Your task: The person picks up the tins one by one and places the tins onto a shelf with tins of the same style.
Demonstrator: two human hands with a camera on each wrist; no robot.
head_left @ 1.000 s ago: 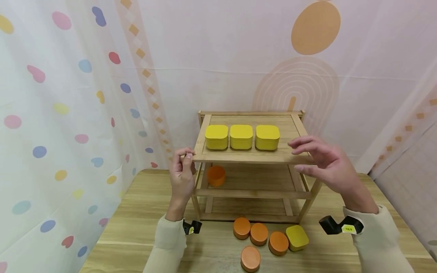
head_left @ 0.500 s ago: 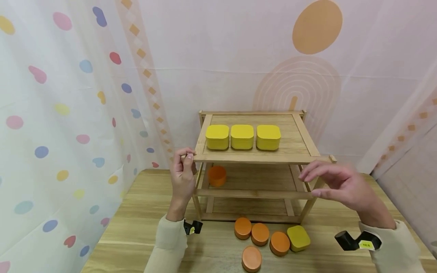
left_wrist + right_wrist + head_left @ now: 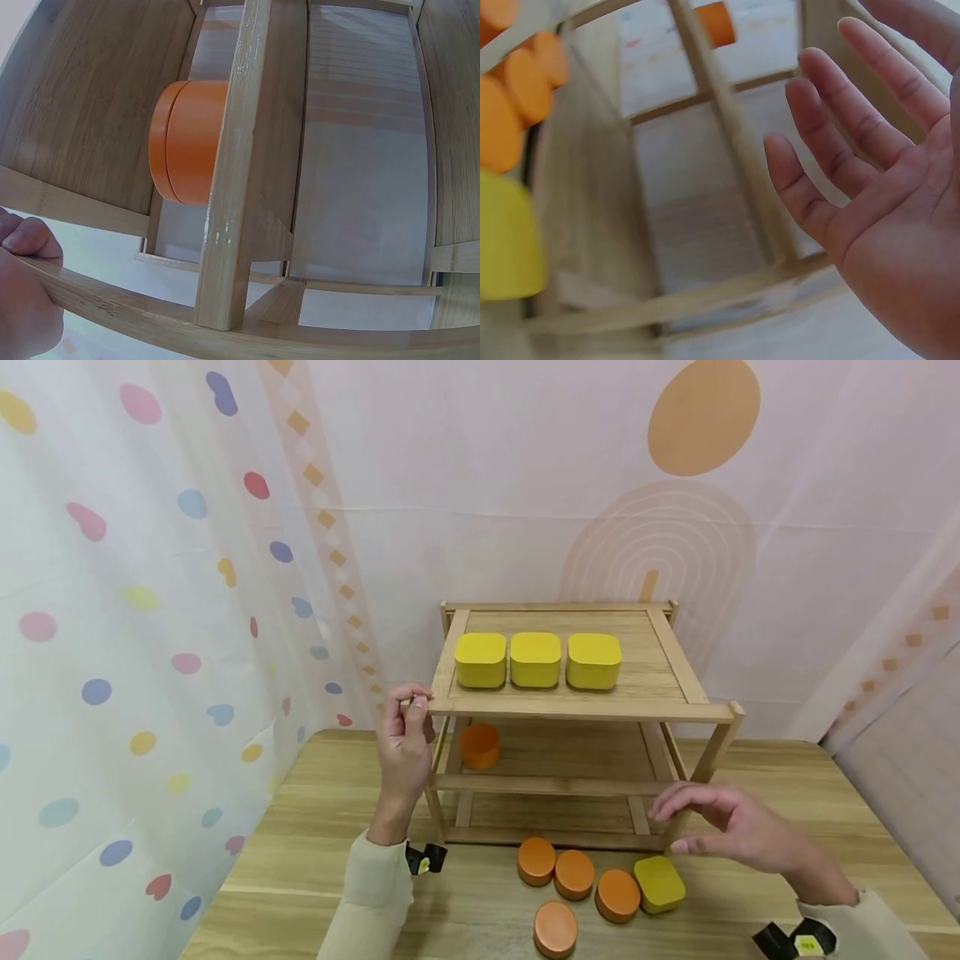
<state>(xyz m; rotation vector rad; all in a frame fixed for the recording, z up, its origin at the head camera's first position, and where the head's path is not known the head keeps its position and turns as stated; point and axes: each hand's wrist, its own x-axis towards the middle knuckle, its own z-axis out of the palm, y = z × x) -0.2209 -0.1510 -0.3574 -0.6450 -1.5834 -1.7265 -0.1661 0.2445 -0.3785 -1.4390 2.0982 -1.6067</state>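
A three-tier wooden shelf (image 3: 570, 707) stands on the table. My left hand (image 3: 405, 745) grips its top tier at the front left corner, fingers curled round the wood; the left wrist view shows the thumb and fingers at a wooden rail (image 3: 135, 306). My right hand (image 3: 738, 828) hovers by the shelf's right front leg, fingers spread and holding nothing. Just left of its fingertips, a yellow rounded-square box (image 3: 660, 884) lies on the table. Beside that box is an orange round box (image 3: 618, 896), with several more orange ones to the left.
Three yellow boxes (image 3: 536, 660) stand in a row on the top tier. On the middle tier, at the left, sits an orange round box (image 3: 480, 747). A patterned curtain (image 3: 465, 468) hangs behind the wood-grain table (image 3: 300, 835).
My right hand has come down from the top tier's right front corner, first outward to the right, then lower towards the yellow box on the table. The left hand keeps its grip.
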